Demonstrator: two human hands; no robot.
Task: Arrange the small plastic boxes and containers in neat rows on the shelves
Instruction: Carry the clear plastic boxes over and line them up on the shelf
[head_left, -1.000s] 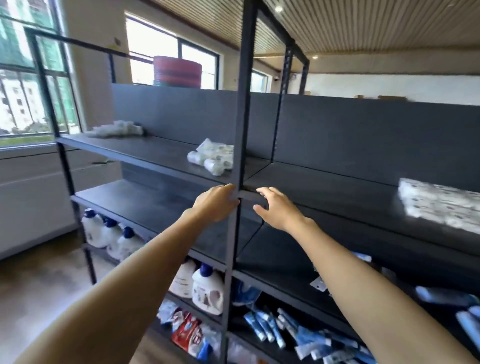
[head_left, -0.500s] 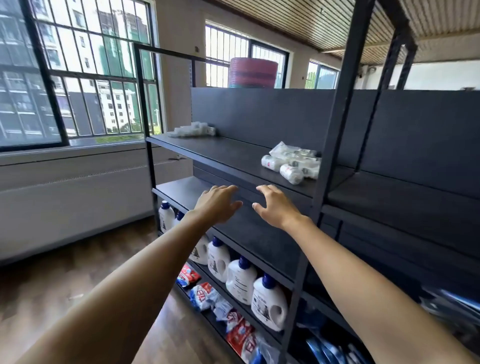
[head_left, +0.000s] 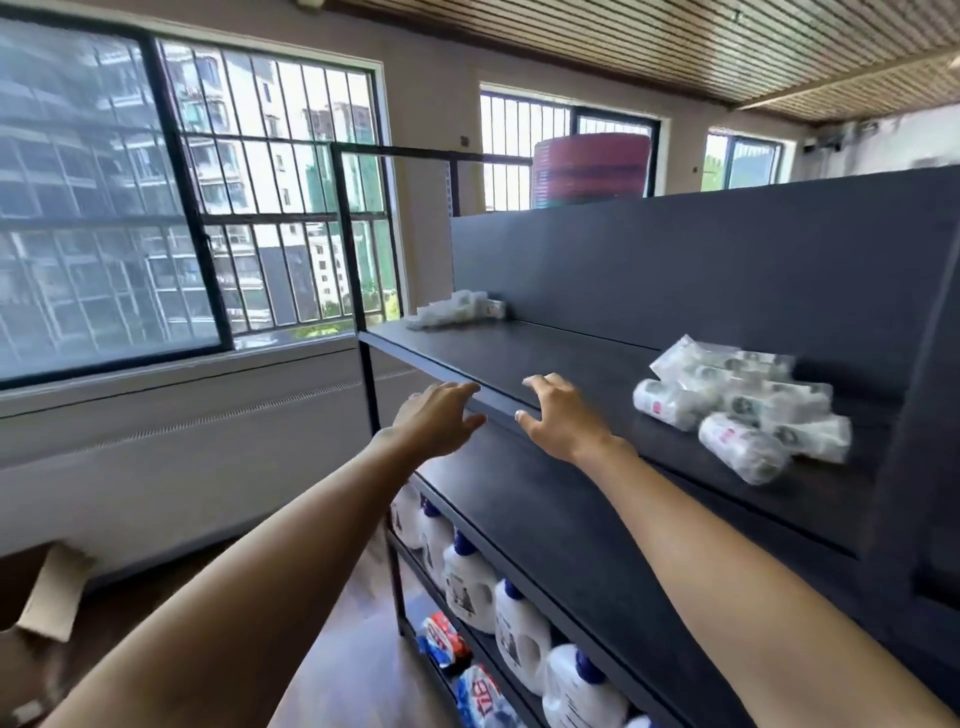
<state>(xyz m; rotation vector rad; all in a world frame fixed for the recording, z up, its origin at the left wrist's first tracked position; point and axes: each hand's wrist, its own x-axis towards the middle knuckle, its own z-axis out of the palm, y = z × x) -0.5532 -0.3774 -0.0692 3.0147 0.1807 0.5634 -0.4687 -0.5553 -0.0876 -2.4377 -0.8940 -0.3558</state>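
Both my arms reach out toward a dark metal shelf unit (head_left: 561, 358). My left hand (head_left: 436, 418) hovers by the front edge of the upper shelf, fingers loosely spread and holding nothing. My right hand (head_left: 563, 418) is beside it, fingers over the shelf edge, also empty. A cluster of small white plastic boxes (head_left: 454, 309) lies at the far left end of the upper shelf. A pile of white containers wrapped in clear plastic (head_left: 743, 405) lies on the same shelf to the right of my hands.
White detergent bottles with blue caps (head_left: 519, 618) stand on a lower shelf, with colourful packets (head_left: 447, 644) below them. A pink stack (head_left: 592, 166) sits on top of the unit. A cardboard box (head_left: 47, 597) is on the floor at left. Barred windows fill the wall.
The view has swung left along the shelf unit, and both hands have moved with it from the middle upright to the left bay's upper shelf edge. Both stay empty.
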